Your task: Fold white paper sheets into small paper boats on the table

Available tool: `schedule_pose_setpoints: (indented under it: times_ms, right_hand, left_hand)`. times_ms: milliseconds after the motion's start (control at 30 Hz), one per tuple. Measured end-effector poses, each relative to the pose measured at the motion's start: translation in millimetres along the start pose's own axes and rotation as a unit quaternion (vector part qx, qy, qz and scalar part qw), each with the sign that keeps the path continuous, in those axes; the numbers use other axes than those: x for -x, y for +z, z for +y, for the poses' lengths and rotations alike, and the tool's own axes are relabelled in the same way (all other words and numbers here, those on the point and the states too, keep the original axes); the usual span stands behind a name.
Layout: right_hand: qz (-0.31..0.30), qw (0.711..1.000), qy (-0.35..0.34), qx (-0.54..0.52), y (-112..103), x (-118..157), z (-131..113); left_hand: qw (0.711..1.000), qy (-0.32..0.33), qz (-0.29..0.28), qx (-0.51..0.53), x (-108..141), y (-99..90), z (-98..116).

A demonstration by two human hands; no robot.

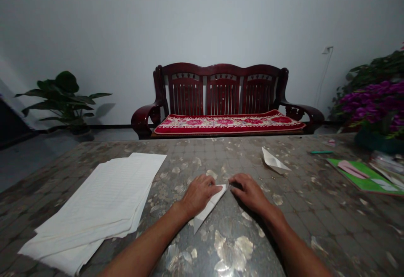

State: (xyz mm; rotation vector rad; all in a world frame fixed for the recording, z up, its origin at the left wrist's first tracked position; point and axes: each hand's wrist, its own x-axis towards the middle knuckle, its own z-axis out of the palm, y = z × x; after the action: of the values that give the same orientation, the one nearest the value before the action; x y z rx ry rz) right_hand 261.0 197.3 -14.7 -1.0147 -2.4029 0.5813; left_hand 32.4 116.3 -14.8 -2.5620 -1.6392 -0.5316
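A narrow folded white paper [208,208] lies on the mottled grey table top [315,209], its point aimed toward me. My left hand [198,195] presses down on its middle and hides part of it. My right hand [248,192] sits at the paper's far tip, fingers curled and partly hidden. A pointed folded paper piece [273,161] rests farther off to the right. To the left of my hands lies a stack of lined white sheets [94,201].
A green booklet [362,176] and a teal pen [321,152] lie at the table's right side. Purple flowers [375,102] stand beyond them. Past the far edge are a dark wooden bench [222,94] with a red cushion and a leafy potted plant [63,100].
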Motion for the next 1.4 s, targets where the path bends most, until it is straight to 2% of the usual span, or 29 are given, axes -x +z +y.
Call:
schedule_pose_setpoints:
  times_ms: [167,433,667,800,933,1067,1233,1400]
  right_hand:
    - [0.022,0.998,0.048,0.031,9,-5,-12]
    - [0.035,0.995,0.076,0.05,18,-11,-22]
    - [0.042,0.993,0.093,0.057,21,-13,-25]
    - [0.035,0.993,0.101,0.054,21,-14,-25]
    - [0.038,0.993,0.101,0.048,21,-13,-25]
    - [0.048,0.992,0.105,0.042,21,-13,-25]
    - [0.059,0.994,0.087,0.028,22,-11,-24]
    - [0.063,0.998,0.018,-0.024,22,-8,-26]
  left_hand:
    - [0.999,-0.01,-0.018,0.038,-1,-4.1,-2]
    - [0.996,-0.024,-0.012,0.081,-2,-2.2,-7]
    - [0.98,-0.127,0.012,0.154,-2,0.0,-9]
    - [0.971,-0.19,-0.047,0.138,-14,-13.1,-6]
    - [0.966,-0.197,-0.133,0.106,-29,-30.8,4]
    - [0.957,-0.213,-0.183,0.076,-36,-35.8,12]
    - [0.945,-0.245,-0.185,0.115,-35,-29.5,10]
    - [0.933,-0.284,-0.189,0.118,-33,-24.6,4]
